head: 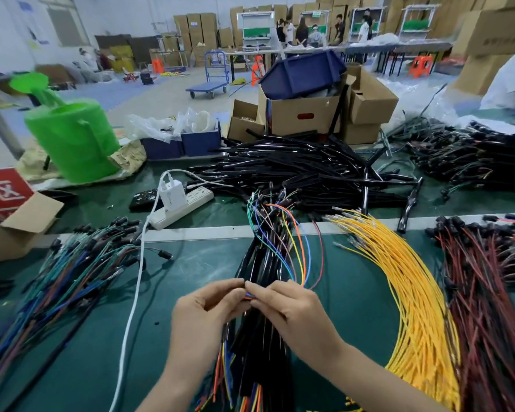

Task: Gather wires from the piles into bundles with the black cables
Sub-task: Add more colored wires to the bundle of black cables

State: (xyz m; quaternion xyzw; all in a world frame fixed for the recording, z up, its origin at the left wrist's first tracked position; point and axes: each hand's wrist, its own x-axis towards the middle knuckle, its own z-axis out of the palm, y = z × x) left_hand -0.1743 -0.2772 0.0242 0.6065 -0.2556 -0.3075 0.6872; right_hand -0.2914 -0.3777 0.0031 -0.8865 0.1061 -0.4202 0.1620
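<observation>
Bundle of coloured wires and black cables lies midway on the desk, toward its near edge. Left hand and right hand both pinch it; better to hold this grip tight, wire ends level

On the green table lie yellow wires, red wires, blue wires, black cables — and a white power strip.

Red sign: white marks, 1 like an X in a box; I can read no whole word.
White charger: grey print, too small for me.
Carton: faint print, unreadable.
</observation>
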